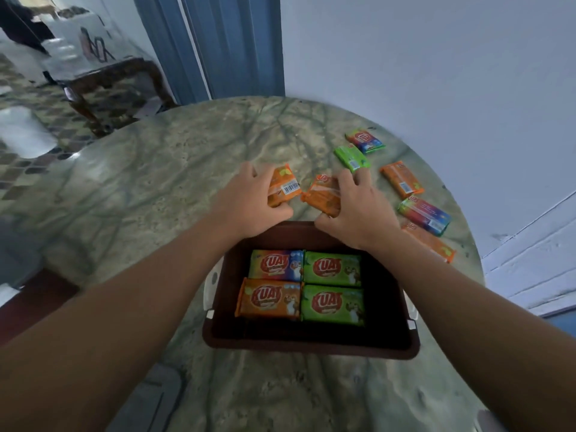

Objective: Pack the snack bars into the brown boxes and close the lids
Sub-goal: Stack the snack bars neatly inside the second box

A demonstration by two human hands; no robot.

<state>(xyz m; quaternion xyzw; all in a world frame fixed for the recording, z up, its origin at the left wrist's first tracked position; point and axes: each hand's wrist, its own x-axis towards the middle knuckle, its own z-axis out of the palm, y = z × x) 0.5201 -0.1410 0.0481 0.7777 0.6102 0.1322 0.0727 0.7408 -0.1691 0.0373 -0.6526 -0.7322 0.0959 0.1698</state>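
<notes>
Both hands reach out past the far rim of the brown box (311, 346), arms stretched forward from the near corners. Left hand (252, 202) curls its fingers and thumb round an orange bar (284, 188), tilted so its barcode side faces up; right hand (358, 210) grips a second orange bar (322, 194) just to the right, the two wrappers nearly meeting end to end above the bench (156, 169). Nearest, the box sits open on the marbled green bench, and four bars lie flat inside in two rows, faces up with red "KUAT" lettering: an orange one (268, 298) near left, a green one (333, 304) near right, a rainbow-coloured one (276, 265) far left, another green one (332, 267) far right. On the bench to the right of the hands lie loose bars: an orange one (431, 243) partly under the right wrist, a rainbow one (424, 215), another orange (402, 179), then farther off a green bar (352, 158) and a rainbow bar (365, 140).
</notes>
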